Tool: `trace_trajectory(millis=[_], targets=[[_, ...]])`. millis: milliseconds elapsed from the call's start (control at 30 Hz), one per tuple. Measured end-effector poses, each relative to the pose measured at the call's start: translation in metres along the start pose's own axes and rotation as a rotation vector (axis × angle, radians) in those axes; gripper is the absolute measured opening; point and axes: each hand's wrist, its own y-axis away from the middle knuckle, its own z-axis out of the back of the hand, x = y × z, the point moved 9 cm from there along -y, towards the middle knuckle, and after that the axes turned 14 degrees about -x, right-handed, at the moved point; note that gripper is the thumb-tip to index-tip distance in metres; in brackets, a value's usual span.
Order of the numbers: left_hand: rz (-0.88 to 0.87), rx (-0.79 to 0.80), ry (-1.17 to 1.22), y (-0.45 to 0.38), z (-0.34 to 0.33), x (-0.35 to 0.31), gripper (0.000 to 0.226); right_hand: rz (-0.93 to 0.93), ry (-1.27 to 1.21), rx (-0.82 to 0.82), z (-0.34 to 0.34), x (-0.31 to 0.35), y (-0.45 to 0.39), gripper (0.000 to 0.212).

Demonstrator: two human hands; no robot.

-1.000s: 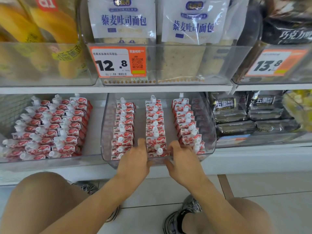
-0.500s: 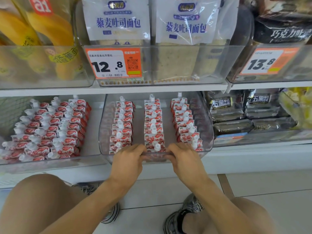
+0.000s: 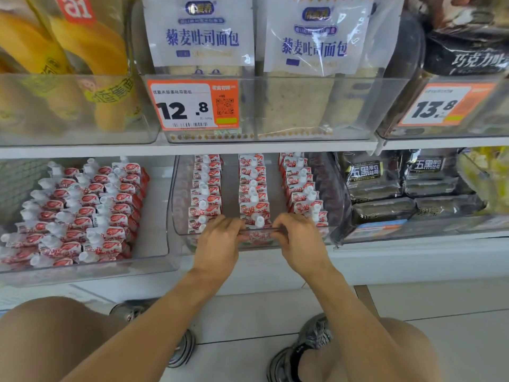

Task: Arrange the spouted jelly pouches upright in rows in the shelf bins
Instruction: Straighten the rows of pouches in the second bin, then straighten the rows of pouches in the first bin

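A clear middle bin [image 3: 176, 194] on the lower shelf holds red-and-white spouted jelly pouches [image 3: 252, 188] standing upright in three rows. My left hand [image 3: 217, 244] and my right hand [image 3: 298, 244] both grip the bin's front rim, fingers curled over the edge, on either side of the front pouch of the middle row. To the left, a second clear bin [image 3: 154, 255] holds several more pouches [image 3: 82, 213] packed in leaning rows.
Dark bread packs [image 3: 385, 188] fill the bin to the right. The shelf above carries toast bags [image 3: 203, 37], yellow packs [image 3: 68, 64] and orange price tags [image 3: 192, 104]. My knees and shoes are over the tiled floor [image 3: 454, 312] below.
My hands shifted from reaching in around the front middle pouches to gripping the bin's front rim. The bin has slid back further under the upper shelf.
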Motion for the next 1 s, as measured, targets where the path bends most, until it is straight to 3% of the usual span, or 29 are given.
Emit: trace_trajectory(millis=[100, 233, 300, 367, 433, 567, 633, 700, 800, 1000], targets=[[-0.037, 0.018, 0.006, 0.001, 0.006, -0.006, 0.022, -0.001, -0.015, 0.038, 0.0, -0.003, -0.001, 0.013], [-0.122, -0.13, 0.191, 0.012, 0.085, -0.006, 0.02, -0.047, -0.063, -0.018, 0.018, 0.01, 0.004, 0.024], [-0.057, -0.236, 0.163, 0.023, 0.136, 0.027, 0.023, 0.018, -0.123, -0.165, 0.038, 0.044, 0.007, 0.024], [0.082, -0.247, 0.069, 0.034, 0.174, 0.076, 0.027, 0.16, -0.203, -0.206, 0.039, 0.101, 0.013, 0.021], [0.197, -0.135, -0.062, 0.046, 0.189, 0.133, 0.038, 0.302, -0.293, -0.102, 0.018, 0.164, 0.02, 0.021], [0.306, 0.289, -0.282, 0.066, 0.176, 0.217, 0.116, 0.466, -0.297, 0.184, -0.05, 0.264, 0.014, 0.026], [0.319, 0.414, -0.281, 0.069, 0.17, 0.232, 0.137, 0.469, -0.184, 0.429, -0.099, 0.29, 0.002, 0.025], [0.294, 0.361, -0.227, 0.064, 0.17, 0.238, 0.134, 0.47, -0.056, 0.617, -0.143, 0.3, -0.008, 0.03], [0.205, 0.202, -0.14, 0.054, 0.172, 0.249, 0.119, 0.46, 0.068, 0.729, -0.18, 0.29, -0.02, 0.052], [0.098, 0.233, -0.024, 0.048, 0.16, 0.264, 0.104, 0.353, -0.116, 0.692, -0.202, 0.284, -0.035, 0.065]])
